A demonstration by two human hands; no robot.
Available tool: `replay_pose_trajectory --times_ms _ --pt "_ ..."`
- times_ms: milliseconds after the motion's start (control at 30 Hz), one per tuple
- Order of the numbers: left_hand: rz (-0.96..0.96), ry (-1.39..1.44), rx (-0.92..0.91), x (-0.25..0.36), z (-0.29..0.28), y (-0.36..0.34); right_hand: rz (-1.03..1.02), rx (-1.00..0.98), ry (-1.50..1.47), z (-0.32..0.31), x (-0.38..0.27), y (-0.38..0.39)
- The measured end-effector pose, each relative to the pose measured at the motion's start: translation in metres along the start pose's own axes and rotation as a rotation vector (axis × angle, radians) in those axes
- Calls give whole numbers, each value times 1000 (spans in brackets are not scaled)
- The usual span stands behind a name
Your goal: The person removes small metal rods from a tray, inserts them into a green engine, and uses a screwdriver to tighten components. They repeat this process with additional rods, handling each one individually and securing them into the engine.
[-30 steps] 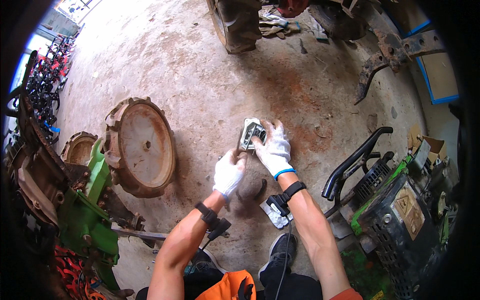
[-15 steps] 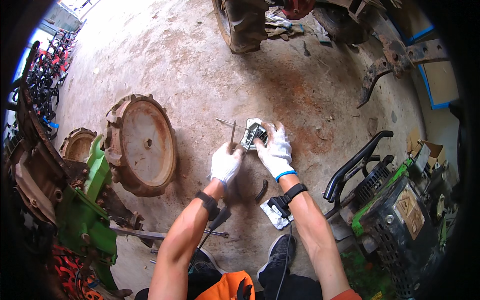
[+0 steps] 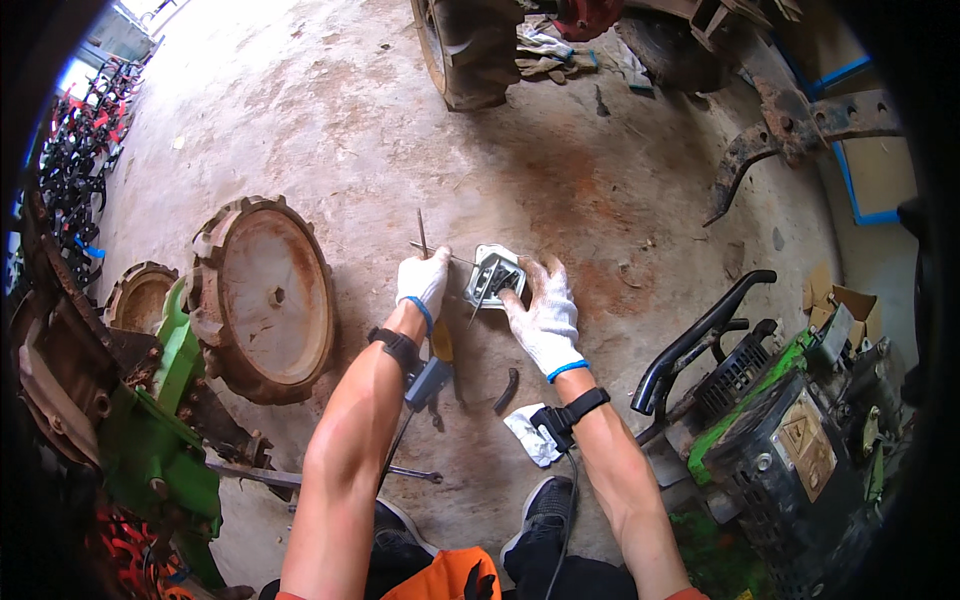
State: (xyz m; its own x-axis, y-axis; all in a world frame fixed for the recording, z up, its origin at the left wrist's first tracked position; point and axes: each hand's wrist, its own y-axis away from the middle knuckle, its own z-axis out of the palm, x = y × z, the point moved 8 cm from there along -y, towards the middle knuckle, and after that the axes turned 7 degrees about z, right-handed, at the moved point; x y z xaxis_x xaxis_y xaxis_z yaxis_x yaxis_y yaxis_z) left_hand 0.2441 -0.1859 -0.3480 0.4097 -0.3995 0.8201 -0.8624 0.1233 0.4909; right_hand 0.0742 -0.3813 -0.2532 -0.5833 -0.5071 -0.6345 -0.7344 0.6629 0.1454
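My left hand [image 3: 424, 279], in a white knit glove, is closed around a thin metal rod [image 3: 421, 232] whose tip points up and away. It is just left of a small silver metal housing [image 3: 485, 256] on the floor, with dark parts inside. Another thin rod [image 3: 446, 254] runs from behind that hand toward the housing. My right hand [image 3: 546, 317], gloved too, grips the housing's right side, thumb over its inner parts and fingers curled at the edge. A slim dark rod [image 3: 478, 309] slants out of the housing. Below my left hand shows a yellow piece [image 3: 441, 341], partly hidden.
A lugged metal wheel [image 3: 270, 300] and a smaller one [image 3: 144, 298] are left, beside green machinery [image 3: 165, 450]. A short black hose [image 3: 507, 391], white cloth [image 3: 532, 436] and wrench [image 3: 415, 474] lie near my feet. A machine with black handlebar [image 3: 700, 340] stands right; a tyre [image 3: 470, 55] ahead.
My left hand has drawn left, away from the housing, with the rod still in it. My right hand stays on the housing. The yellow piece has come into sight.
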Motion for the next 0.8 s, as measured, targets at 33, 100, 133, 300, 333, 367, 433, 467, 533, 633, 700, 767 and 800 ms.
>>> replay_pose_trajectory --times_ms 33,100,133,300,333,367,433,467,533,633,700,767,800 --pt "-35 42 2 -3 2 -4 31 -19 -6 1 5 1" --pt "-82 118 -27 -6 6 -5 12 -28 -70 3 7 1" --pt "-112 148 -33 -5 7 -5 48 -56 -83 6 11 0" --pt "-26 101 -52 28 5 14 -15 -65 -112 8 11 1" --pt "56 35 -81 40 3 24 -11 -72 -131 7 12 2" --pt "138 -34 -111 52 1 36 7 -77 -141 6 13 2" --pt "146 -75 -265 59 2 70 26 -70 -185 3 12 4" --pt "153 -83 -331 64 3 87 -11 -14 -137 -3 8 5" --pt "76 -50 -461 64 5 121 -38 77 -42 -14 1 10" --pt "57 17 -557 65 7 166 130 -215 -551 -6 5 22" --pt "16 16 -635 61 12 188 227 -468 -865 3 3 37" --pt "7 21 -706 58 18 203 367 -485 -888 9 14 49" --pt "-30 28 -747 55 21 212 401 -489 -916 13 18 54"
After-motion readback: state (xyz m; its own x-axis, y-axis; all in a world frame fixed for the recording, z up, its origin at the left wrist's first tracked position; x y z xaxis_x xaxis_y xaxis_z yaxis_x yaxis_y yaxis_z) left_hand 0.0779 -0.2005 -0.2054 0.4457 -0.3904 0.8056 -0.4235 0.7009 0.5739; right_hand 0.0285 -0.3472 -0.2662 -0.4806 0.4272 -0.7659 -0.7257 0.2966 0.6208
